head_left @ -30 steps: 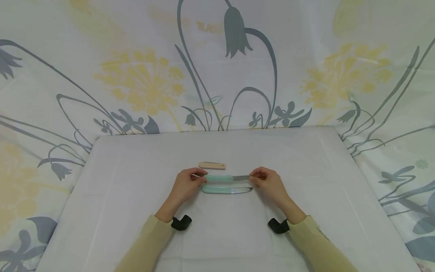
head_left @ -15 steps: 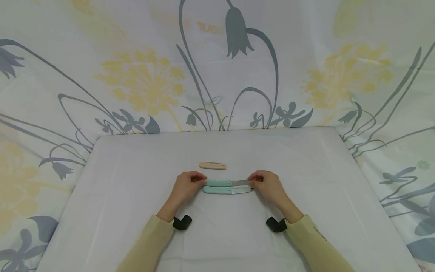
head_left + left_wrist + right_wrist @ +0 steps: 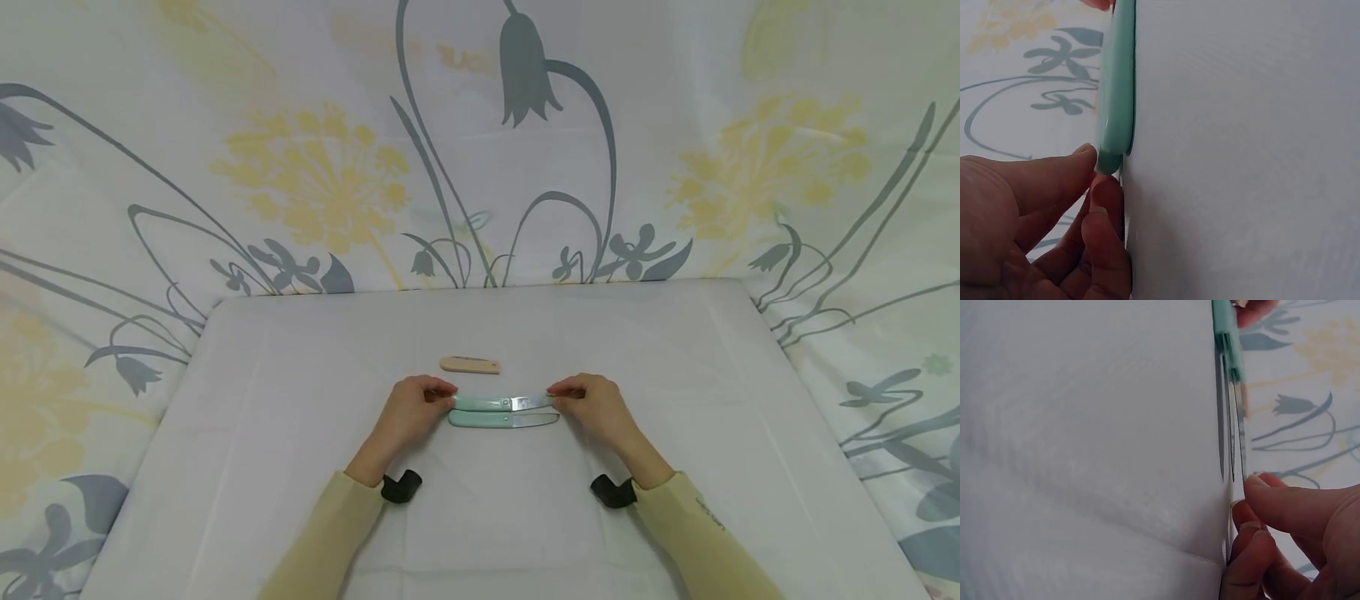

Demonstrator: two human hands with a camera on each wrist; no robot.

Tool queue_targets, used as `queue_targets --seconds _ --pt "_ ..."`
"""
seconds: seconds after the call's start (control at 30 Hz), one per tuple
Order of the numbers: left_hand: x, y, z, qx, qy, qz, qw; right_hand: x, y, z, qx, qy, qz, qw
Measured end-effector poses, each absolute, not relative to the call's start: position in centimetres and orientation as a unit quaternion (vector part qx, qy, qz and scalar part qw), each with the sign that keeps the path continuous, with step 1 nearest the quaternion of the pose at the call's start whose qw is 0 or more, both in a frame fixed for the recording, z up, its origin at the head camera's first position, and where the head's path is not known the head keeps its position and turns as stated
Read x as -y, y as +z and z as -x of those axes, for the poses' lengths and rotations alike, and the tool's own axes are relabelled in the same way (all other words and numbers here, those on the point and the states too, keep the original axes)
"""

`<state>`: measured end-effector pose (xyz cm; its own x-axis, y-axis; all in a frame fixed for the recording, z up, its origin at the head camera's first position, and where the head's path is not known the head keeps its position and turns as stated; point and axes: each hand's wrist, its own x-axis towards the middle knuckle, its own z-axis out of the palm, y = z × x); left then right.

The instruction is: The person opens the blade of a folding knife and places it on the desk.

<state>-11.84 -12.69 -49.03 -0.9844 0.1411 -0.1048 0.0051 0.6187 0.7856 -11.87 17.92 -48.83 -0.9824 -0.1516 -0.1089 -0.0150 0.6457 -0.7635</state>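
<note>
Two mint-green folding knives with blades out lie parallel in the head view, handles to the left. My left hand (image 3: 411, 410) pinches the handle end of the far knife (image 3: 482, 404), and my right hand (image 3: 598, 410) pinches its blade near the tip. Just in front, close alongside, the near knife (image 3: 480, 419) lies on the white surface. In the left wrist view, thumb and fingers meet at the rounded end of a green handle (image 3: 1117, 100). Two thin blades (image 3: 1240, 431) show edge-on in the right wrist view, with the thumb and fingertips at one.
Behind both knives lies a beige folding knife (image 3: 469, 365), folded shut. A white cloth covers the table (image 3: 480, 517). Beyond its back edge hangs a flower-patterned curtain (image 3: 322, 183). Each wrist bears a black device (image 3: 402, 487).
Both hands have brought the far knife toward me, from a visible gap to close beside the near one. Its blade now looks brighter. The near and beige knives have stayed put.
</note>
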Motion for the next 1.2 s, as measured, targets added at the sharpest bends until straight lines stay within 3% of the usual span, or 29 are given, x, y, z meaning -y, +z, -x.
queue_targets --seconds 0.27,0.8,1.2 --pt "13.3 -48.8 12.5 -0.9 0.427 -0.042 0.078 -18.1 -48.6 12.2 -0.902 -0.422 0.04 0.079" --pt "14.0 -47.8 15.6 -0.88 0.475 0.006 0.029 -16.1 -48.5 14.9 -0.875 -0.473 0.046 0.09" --pt "13.5 -48.9 17.2 -0.892 0.447 0.014 0.064 -12.6 -48.8 17.8 -0.889 -0.442 0.082 0.087"
